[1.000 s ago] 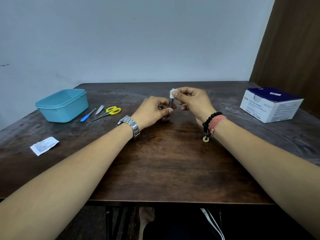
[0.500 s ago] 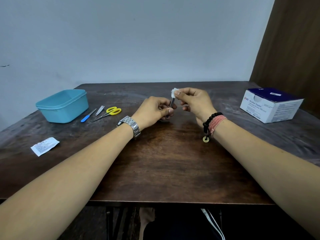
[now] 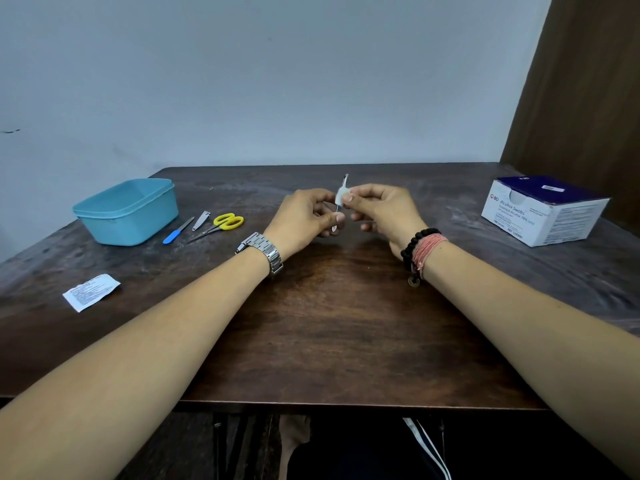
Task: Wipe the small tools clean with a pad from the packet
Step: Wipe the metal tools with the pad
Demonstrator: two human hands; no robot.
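Note:
Over the middle of the table, my left hand (image 3: 304,218) grips the lower end of a thin metal tool (image 3: 344,181) that stands nearly upright. My right hand (image 3: 382,209) pinches a small white pad (image 3: 340,196) around the tool's middle, so its top end shows above the pad. To the left lie a blue-handled tool (image 3: 177,231), a metal nail clipper (image 3: 201,220) and yellow-handled scissors (image 3: 221,225). An opened white packet (image 3: 90,292) lies flat near the table's left edge.
A light blue plastic tub (image 3: 126,211) stands at the back left beside the loose tools. A white and blue box of alcohol swabs (image 3: 543,209) sits at the back right. The dark wooden table (image 3: 322,341) ends close to my body.
My right hand has slid the pad down from the tool's top end to its middle, baring the tip. My left hand keeps its grip on the lower end.

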